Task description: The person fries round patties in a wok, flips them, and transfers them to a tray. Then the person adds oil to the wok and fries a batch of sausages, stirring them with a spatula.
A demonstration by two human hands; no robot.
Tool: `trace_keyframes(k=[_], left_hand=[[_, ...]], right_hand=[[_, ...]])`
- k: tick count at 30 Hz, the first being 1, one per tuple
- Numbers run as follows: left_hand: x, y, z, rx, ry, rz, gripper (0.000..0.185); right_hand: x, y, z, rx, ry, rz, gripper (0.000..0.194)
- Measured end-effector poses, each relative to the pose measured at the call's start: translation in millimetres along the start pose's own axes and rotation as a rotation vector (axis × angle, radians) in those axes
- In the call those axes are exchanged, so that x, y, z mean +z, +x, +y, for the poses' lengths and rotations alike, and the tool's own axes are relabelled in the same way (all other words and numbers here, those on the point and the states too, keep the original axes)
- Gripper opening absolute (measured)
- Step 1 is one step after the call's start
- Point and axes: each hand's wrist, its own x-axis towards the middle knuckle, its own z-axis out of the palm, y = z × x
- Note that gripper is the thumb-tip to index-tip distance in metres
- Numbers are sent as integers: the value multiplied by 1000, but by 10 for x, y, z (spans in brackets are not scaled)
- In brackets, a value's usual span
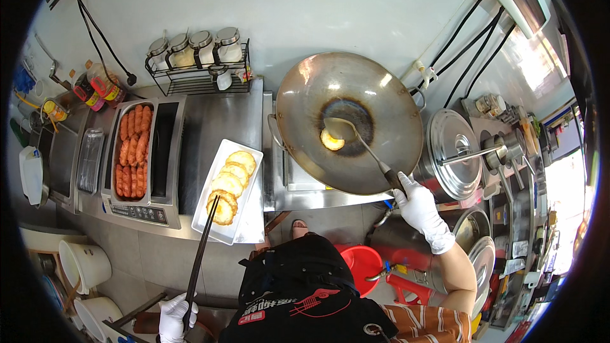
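My left hand (177, 318), in a white glove, holds long dark chopsticks (202, 252). Their tips touch the nearest fried egg (222, 209) in a row of several on a white rectangular tray (202, 219), which rests at the counter's edge. Gloved in white too, my right hand (420, 207) grips the handle of a metal wok spatula (340, 128). The spatula's blade lies in a large steel wok (310, 90), partly over one more fried egg (332, 140) near the wok's darkened centre.
Left of the tray, sausages (132, 152) fill a steel pan on a countertop appliance. Lidded seasoning jars (228, 45) stand in a black wire rack (198, 86) by the wall. A large lidded pot (455, 152) is right of the wok. A red bucket (363, 269) stands below.
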Motion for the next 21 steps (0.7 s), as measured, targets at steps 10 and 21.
trace_keyframes(k=[10, 21], left_hand=[[-6, 23, 32, -10, 16, -11, 27], [-1, 28, -11, -7, 5, 4, 27]], right_hand=[[166, 67, 237, -134, -176, 195, 41], [248, 103, 276, -153, -199, 210, 41]])
